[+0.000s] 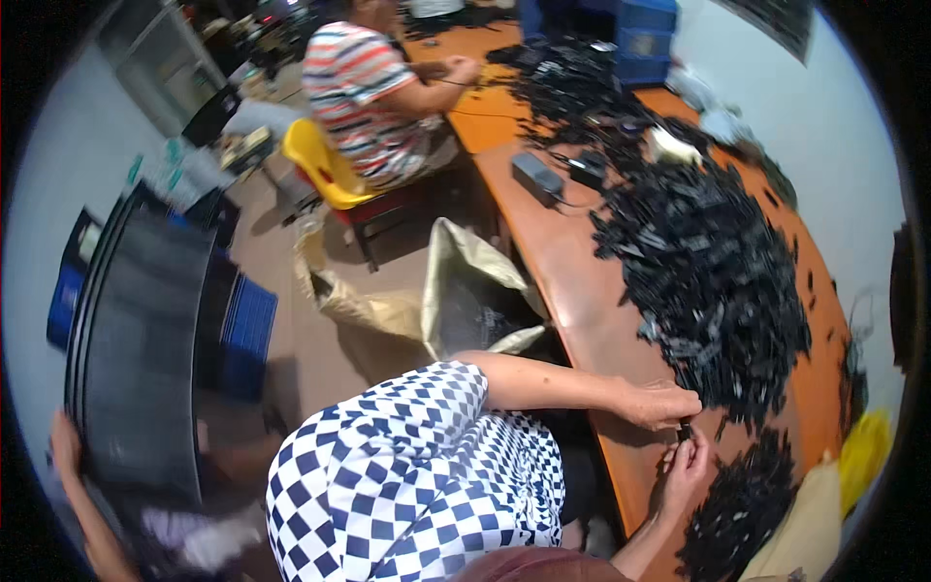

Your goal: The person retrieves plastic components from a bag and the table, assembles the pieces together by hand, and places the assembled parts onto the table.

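Note:
My left hand (661, 404) is closed, its fingertips pinching the upper end of a small black piece (685, 428). From below, my right hand (687, 460) grips the other end between thumb and fingers. The piece is narrow and dark; its exact kind is too small to tell. Both hands are just above the brown worktable (572, 291), near its front edge. Beyond them spreads a large heap of flat black pieces (722, 281). Close to my right hand is a smaller pile of slim black pieces (742, 509).
At left, a co-worker's hand (65, 448) grips a stack of black trays (141, 339). Another person (359, 87) sits on a yellow chair (325, 170) farther along the table. Open sacks (446, 262) stand on the floor; a dark box-shaped device (536, 177) and blue crate (645, 48) are on the table.

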Demonstrator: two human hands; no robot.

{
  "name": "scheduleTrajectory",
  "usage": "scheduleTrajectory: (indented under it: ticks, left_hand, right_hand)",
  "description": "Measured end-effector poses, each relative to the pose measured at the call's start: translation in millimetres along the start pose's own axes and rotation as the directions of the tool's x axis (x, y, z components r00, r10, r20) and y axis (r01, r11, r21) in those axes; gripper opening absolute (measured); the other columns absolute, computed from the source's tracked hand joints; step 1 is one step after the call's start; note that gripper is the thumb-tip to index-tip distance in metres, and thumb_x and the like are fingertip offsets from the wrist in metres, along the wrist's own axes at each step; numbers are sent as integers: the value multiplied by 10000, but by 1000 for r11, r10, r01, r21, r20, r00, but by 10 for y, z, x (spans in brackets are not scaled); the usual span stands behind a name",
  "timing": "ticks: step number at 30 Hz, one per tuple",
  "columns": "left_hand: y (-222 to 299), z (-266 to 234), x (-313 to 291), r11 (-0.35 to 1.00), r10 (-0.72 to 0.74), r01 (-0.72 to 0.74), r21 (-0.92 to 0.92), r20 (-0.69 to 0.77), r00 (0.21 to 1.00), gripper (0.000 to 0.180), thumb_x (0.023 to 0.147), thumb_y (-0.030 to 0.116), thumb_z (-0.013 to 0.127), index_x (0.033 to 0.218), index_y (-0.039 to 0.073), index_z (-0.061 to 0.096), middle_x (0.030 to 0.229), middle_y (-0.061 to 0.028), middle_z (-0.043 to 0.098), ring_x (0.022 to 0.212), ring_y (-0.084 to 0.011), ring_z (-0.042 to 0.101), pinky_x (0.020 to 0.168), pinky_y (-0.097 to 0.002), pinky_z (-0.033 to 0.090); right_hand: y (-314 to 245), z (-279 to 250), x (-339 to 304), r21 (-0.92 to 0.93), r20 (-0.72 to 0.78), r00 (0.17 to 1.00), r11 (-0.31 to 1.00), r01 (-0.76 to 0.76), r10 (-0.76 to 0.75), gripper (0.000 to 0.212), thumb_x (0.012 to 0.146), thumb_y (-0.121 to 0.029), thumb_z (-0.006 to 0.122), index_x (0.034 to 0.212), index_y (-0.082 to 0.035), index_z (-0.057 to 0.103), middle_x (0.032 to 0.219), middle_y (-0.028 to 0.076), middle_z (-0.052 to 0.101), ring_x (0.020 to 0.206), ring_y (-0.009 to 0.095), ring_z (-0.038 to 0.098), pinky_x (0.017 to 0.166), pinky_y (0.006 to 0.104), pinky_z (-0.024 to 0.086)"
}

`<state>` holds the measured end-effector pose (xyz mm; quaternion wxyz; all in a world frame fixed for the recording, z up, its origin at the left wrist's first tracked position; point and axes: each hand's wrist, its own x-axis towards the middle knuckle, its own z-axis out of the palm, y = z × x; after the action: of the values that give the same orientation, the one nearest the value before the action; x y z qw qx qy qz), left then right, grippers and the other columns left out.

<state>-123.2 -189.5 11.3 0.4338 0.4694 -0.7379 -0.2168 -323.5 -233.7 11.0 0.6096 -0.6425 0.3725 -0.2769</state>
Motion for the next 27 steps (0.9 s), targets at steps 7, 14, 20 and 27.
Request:
scheduleTrajectory:
  ticks: [7, 14, 20, 27]
  left_hand:
    - [103, -541, -471, 996, -72, 50, -69, -383, 921, 201, 784, 57, 656, 901, -9, 506, 854, -177, 540, 824, -348, 554, 705, -405, 441]
    - [-193, -430, -744, 623, -597, 176, -762, -318, 736, 259, 823, 135, 683, 1049, 30, 612, 949, -30, 620, 831, -83, 576, 688, -241, 500]
    - [-97, -568, -896, 599, -647, 162, -784, -354, 676, 275, 869, 102, 624, 1135, 62, 568, 908, -11, 607, 783, -64, 578, 606, -206, 481]
    - [18, -464, -748, 514, -677, 124, -849, -313, 666, 318, 898, 142, 615, 1184, 16, 560, 1044, -26, 650, 763, -35, 569, 561, -157, 427]
  right_hand:
    - [-43, 912, 279, 233, 114, 985, 967, 102, -131, 160, 956, -130, 530, 1086, -48, 574, 791, -36, 531, 613, 13, 429, 507, 157, 337]
    - [-69, 1558, 304, 4, -97, 929, 933, 359, -357, 150, 936, -96, 563, 1044, -3, 609, 937, 28, 595, 824, 103, 551, 725, 239, 464]
    - [38, 1729, 445, 37, -60, 926, 927, 374, -372, 175, 936, -85, 560, 1070, 17, 607, 987, 47, 627, 869, 94, 572, 745, 229, 477]
    - [69, 1588, 455, -27, -133, 921, 930, 366, -367, 120, 908, -72, 604, 1005, -7, 633, 786, -11, 624, 653, 29, 520, 578, 194, 441]
